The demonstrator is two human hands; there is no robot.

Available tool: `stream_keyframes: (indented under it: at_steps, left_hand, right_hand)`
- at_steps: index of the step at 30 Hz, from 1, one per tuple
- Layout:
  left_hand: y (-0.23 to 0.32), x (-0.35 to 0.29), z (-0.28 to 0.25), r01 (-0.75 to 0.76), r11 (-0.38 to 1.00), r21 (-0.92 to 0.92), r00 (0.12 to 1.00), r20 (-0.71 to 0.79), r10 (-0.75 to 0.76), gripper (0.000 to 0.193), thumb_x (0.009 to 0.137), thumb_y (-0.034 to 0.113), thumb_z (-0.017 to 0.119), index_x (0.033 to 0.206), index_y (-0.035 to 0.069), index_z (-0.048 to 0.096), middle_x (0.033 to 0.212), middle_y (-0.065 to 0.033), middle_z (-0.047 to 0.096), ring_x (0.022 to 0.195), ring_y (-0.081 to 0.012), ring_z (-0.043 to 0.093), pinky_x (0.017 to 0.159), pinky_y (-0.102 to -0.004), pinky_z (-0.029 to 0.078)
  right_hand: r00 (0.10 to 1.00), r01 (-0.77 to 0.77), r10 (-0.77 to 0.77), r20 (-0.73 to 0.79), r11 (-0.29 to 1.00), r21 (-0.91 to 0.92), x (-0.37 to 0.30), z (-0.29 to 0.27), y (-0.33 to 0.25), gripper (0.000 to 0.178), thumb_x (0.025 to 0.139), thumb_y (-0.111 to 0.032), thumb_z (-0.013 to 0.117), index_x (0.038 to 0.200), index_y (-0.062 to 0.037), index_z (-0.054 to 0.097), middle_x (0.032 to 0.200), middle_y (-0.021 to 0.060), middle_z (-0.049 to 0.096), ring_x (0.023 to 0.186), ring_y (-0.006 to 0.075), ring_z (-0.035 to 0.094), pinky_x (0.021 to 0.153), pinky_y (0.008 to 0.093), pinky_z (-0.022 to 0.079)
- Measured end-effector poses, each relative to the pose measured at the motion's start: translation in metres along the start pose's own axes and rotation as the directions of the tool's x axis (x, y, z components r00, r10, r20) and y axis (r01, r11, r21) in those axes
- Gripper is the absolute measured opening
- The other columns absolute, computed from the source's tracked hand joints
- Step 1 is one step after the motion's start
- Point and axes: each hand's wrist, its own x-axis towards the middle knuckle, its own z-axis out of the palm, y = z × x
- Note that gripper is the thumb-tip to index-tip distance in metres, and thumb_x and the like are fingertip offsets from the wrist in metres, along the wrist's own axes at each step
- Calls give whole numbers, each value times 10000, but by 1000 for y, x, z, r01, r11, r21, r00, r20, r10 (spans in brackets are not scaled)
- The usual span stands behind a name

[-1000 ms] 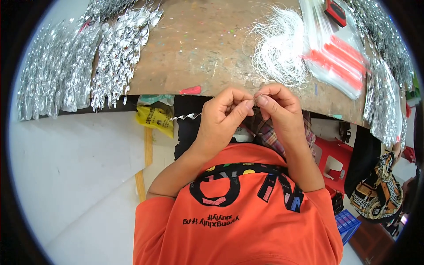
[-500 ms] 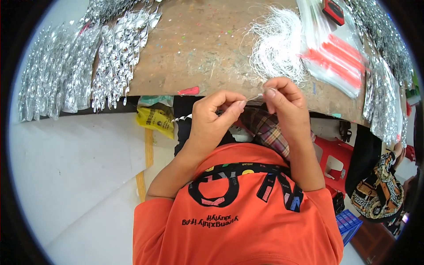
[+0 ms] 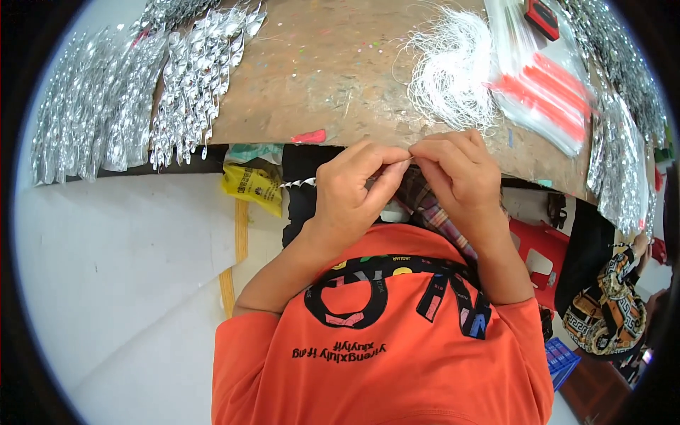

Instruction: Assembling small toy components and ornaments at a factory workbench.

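Over the table's front edge, my left hand (image 3: 356, 185) is closed, thumb against forefinger. A twisted silver strip (image 3: 299, 183) sticks out on its left side; the rest is hidden in the palm. My right hand (image 3: 460, 170) is pinched shut, its fingertips meeting those of the left. The thin white string seen between the hands a moment ago is now covered by the fingers. Past my right hand, a loose heap of white string (image 3: 453, 71) lies on the brown table (image 3: 319, 85).
Silver twisted strips (image 3: 198, 78) hang in rows over the table's left edge, with more silver strips (image 3: 615, 156) at the right. Clear and red plastic sleeves (image 3: 542, 92) lie beside a red-and-black box (image 3: 542, 19). A yellow bag (image 3: 251, 188) hangs below; a red stool (image 3: 542, 255) stands right.
My hands have come together. The right hand moved left and slightly down until its fingertips met the left hand's, and the stretch of string between them is no longer visible.
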Motion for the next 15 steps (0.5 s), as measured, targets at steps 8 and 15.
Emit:
stream_keyframes:
  at_steps: [8,15]
  left_hand:
    - [7,-3,-3,456,730,-509,885,174,-432,119,851,35,577,937,-38,615,838,-71,635,709,-110,598,656,-213,477]
    - [5,-4,-6,451,686,-571,885,183,-429,147,847,81,597,956,-13,629,828,-55,641,720,-85,583,633,-194,470]
  right_hand:
    - [783,-460,552,287,202,865,-5,7,-11,58,798,-4,593,849,-28,580,869,18,561,686,54,485,620,192,382]
    - [749,-555,497,439,107,825,-5,6,-3,52,796,-43,609,837,-42,577,810,-8,513,673,54,425,602,185,343]
